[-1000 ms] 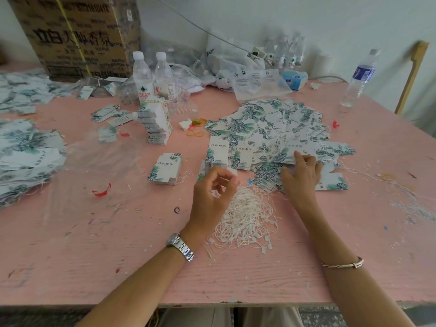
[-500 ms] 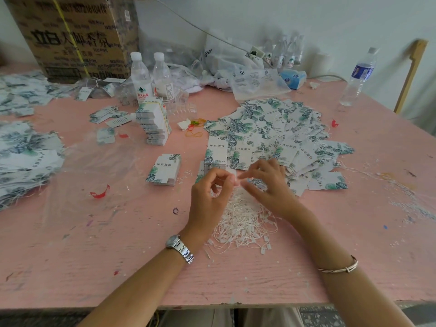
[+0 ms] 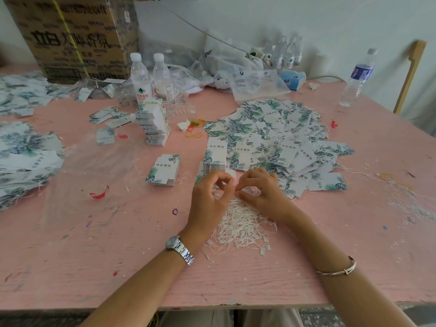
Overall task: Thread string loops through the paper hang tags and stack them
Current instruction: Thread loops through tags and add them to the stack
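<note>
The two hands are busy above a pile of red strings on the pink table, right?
No, the strings are white, not red, as the head view shows. The left hand and right hand are above them on the pink table.

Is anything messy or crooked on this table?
Yes. The tall banded stack of tags looks crooked because its layers are stepped and don't line up. A curled red scrap lies by itself on the pink table. Loose rubber bands lie tangled beside the big tag pile.
</note>
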`<state>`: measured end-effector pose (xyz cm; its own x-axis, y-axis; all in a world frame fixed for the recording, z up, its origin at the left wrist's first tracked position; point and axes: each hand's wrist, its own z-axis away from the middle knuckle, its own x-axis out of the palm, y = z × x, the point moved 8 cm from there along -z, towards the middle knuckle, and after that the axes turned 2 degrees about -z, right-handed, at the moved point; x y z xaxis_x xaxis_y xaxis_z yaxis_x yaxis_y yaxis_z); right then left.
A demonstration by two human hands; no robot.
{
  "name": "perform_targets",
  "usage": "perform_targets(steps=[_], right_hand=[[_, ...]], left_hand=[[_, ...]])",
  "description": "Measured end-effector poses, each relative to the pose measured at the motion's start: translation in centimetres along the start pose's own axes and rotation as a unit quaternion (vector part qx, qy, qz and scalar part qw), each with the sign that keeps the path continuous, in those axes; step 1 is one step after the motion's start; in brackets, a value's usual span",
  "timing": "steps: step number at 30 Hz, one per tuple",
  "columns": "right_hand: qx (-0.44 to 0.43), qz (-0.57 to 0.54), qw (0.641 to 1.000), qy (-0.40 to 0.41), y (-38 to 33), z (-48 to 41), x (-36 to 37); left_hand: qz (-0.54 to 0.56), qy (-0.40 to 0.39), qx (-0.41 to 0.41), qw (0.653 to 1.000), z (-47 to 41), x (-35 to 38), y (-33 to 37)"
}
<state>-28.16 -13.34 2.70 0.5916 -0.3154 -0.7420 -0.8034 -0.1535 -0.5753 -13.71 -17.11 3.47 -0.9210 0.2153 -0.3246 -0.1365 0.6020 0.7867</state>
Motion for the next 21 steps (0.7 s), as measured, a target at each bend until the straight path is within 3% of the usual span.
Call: perform_targets(steps=[7,14,21], right_hand=[[-0.006,0.018,1.0,-0.008,-0.2,0.0,0.3],[-0.01,-0.106,0.992,0.065,-0.7,-0.2,-1.6],[0.0,-0.186,0.98,0.076,-0.6,-0.1,-1.8]], left_hand=[[-0.032,-0.017,0.009,0.999,0.1,0.3,0.1],[-0.035,-0.038,-0.005,0.999,0.0,0.7,-0.5],[-0.036,-0.056,-0.034,0.997,0.2,0.9,-1.0]])
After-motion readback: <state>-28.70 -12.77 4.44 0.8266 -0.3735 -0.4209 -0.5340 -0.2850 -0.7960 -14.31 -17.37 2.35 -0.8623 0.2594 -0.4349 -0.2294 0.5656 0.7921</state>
